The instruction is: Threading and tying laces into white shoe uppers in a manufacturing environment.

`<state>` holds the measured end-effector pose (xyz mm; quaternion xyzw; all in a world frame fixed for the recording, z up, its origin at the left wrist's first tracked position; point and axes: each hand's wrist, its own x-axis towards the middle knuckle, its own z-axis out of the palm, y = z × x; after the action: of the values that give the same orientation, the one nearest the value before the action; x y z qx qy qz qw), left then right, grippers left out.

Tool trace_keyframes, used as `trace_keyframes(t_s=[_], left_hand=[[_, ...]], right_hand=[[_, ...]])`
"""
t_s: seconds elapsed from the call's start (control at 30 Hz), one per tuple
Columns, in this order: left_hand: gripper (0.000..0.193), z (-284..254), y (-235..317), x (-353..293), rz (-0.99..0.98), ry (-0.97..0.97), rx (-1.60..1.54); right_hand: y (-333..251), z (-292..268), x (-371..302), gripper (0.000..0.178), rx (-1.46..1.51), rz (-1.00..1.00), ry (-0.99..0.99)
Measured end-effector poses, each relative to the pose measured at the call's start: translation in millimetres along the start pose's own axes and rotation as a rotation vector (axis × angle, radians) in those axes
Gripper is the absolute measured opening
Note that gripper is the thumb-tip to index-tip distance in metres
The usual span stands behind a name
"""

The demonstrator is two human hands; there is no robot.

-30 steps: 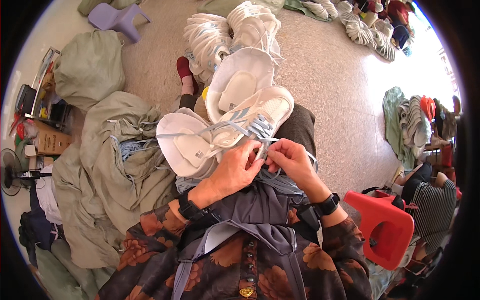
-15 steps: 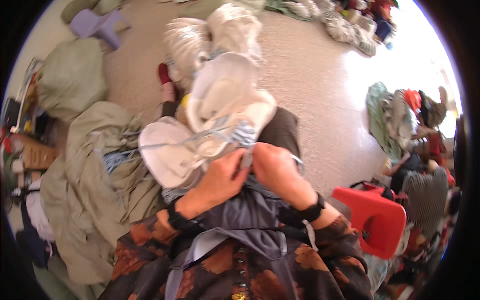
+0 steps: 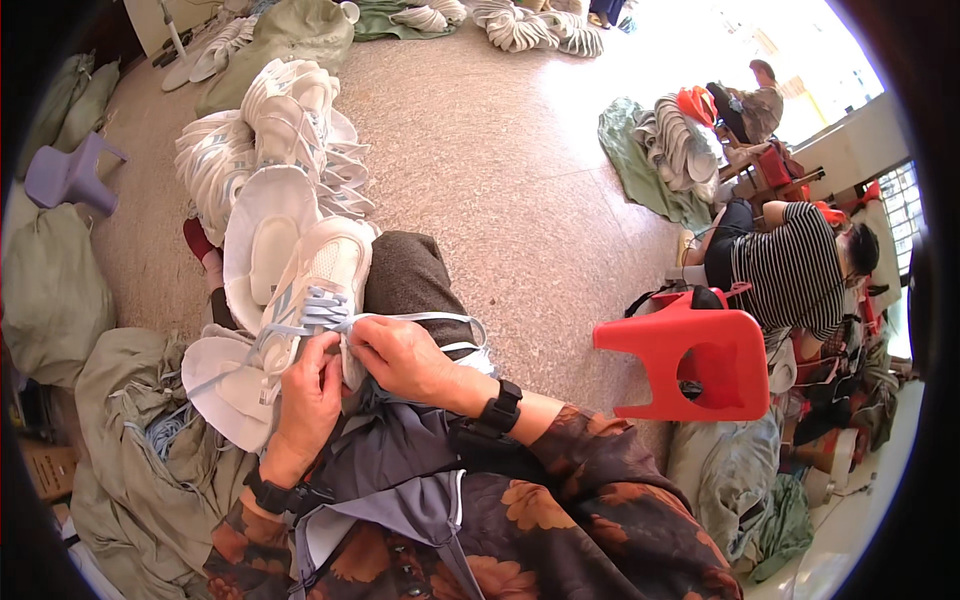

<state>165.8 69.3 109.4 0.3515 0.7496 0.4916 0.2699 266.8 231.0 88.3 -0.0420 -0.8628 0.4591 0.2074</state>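
On my lap lies a white shoe upper [image 3: 333,258] with light blue laces [image 3: 325,308] threaded across its front. My right hand [image 3: 408,358] is closed, thumb and fingers pinching a pale blue shoelace [image 3: 440,317] beside the eyelets; the lace's loose length loops out over my right knee. My left hand [image 3: 308,400] is closed on the near edge of the upper, just below the laced rows. Exactly what its fingertips pinch is partly hidden. Another white upper [image 3: 240,270] lies under and left of it, and a pale rounded flap [image 3: 222,395] spreads near my left wrist.
Stacked white uppers [image 3: 215,165] rise beyond my knees. A red plastic stool [image 3: 735,350] stands at right, near a bent-over person in a striped shirt [image 3: 790,265]. Olive cloth sacking [image 3: 130,480] with blue laces lies at left, and a purple stool [image 3: 75,175] stands farther back.
The view has swung to the right, so the lap and hands appear farther left. My right hand has drawn slightly away from the left, still pinching; the upper's laced front now shows clearly.
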Motion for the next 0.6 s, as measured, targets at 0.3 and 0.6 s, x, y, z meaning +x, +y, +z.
trace_keyframes(t_s=[0.3, 0.6], left_hand=[[0.015, -1.4, -3.7, 11.2, 0.16, 0.057, 0.228], [0.015, -76.3, 44.7, -22.0, -0.262, -0.42, -0.279]], right_hand=[[-23.9, -10.3, 2.0, 0.055, -0.135, 0.057, -0.078], [-29.3, -13.3, 9.4, 0.057, -0.219, 0.138, -0.132]])
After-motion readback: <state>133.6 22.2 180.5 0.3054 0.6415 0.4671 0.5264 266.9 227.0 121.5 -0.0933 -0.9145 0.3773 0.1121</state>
